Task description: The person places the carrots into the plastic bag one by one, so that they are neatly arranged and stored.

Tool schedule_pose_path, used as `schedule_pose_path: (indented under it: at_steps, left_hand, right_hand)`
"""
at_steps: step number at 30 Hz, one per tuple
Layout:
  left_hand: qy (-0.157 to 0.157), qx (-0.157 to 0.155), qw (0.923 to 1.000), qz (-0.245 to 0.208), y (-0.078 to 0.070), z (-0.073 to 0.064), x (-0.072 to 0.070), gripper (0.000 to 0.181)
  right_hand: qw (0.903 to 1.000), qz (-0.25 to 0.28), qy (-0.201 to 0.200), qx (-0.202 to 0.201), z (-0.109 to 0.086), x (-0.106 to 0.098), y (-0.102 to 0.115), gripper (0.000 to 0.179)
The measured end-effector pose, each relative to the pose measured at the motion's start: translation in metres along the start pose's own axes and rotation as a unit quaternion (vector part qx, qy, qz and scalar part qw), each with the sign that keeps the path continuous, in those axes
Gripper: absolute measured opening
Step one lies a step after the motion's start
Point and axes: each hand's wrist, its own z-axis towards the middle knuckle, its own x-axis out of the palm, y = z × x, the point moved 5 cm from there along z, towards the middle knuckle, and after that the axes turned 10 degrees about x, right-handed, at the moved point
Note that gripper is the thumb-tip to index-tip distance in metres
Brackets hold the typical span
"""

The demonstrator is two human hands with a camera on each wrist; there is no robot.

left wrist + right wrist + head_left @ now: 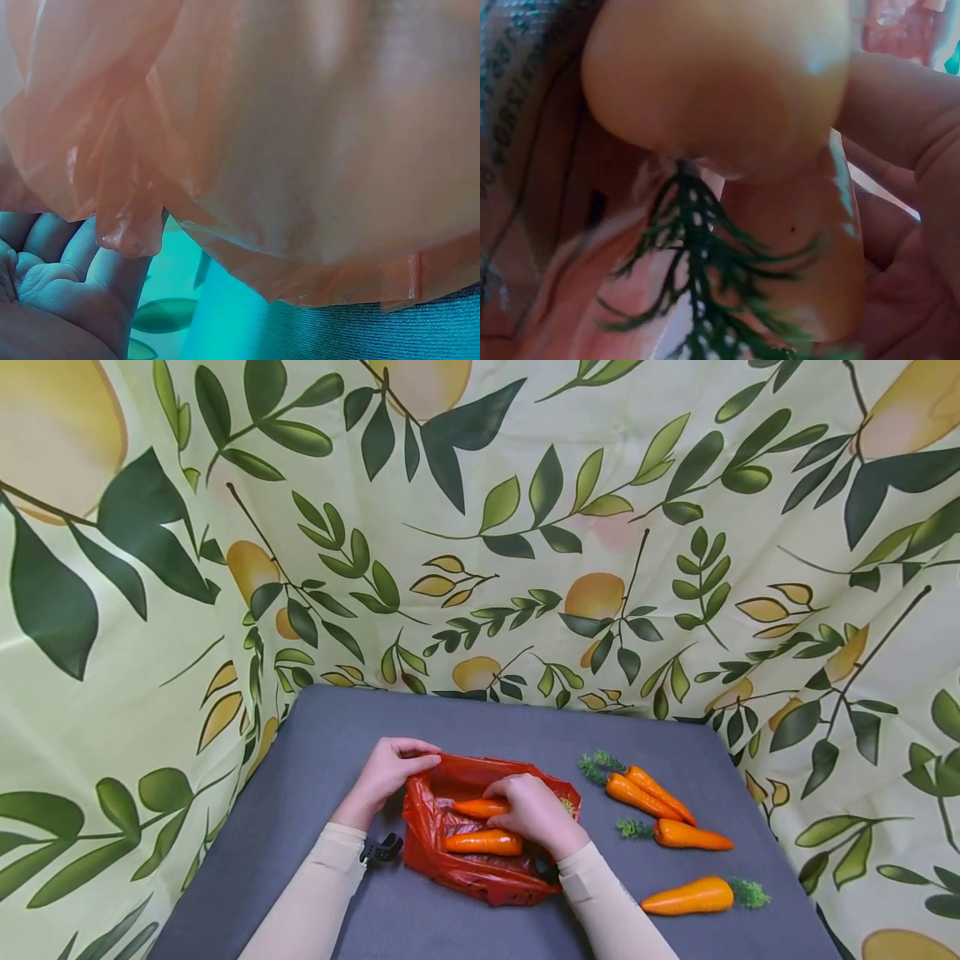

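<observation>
A red plastic bag [422,835] lies with its mouth spread on the dark grey table. At its back left rim my left hand [381,779] pinches the plastic between thumb and fingers; the left wrist view shows the palm [52,281] beside the crumpled film. My right hand [534,810] reaches inside, fingers curled round an orange carrot [474,808]. Just in front of it in the bag lies another carrot [483,842]. Seen close in the right wrist view are a carrot's blunt end [720,82] with its green top [697,247], and a second carrot [791,255] against the fingers.
To the right of the bag, several carrots with leafy tops lie on the table: a pair side by side [637,792], one below them [690,835] and one nearer the front [693,896]. A black strap [384,847] shows at the left wrist. Leaf-patterned cloth [495,610] surrounds the table [330,735].
</observation>
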Motion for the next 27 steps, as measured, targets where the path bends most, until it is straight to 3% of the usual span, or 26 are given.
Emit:
schedule_pose_path:
  at_steps: [14,20,27]
  left_hand:
    - [-0.004,-0.005,1.0,-0.001,-0.001,-0.001,0.0,0.024]
    - [-0.003,-0.005,1.0,-0.001,-0.001,-0.001,0.0,0.026]
    - [-0.003,-0.005,1.0,-0.001,0.0,-0.001,-0.001,0.026]
  right_hand:
    - [0.9999,0.004,0.007,0.011,0.0,0.005,-0.001,0.028]
    - [0.9999,0.01,-0.004,0.001,-0.004,-0.01,0.008,0.033]
    - [0.9983,0.052,-0.022,-0.016,-0.015,-0.036,0.018,0.043]
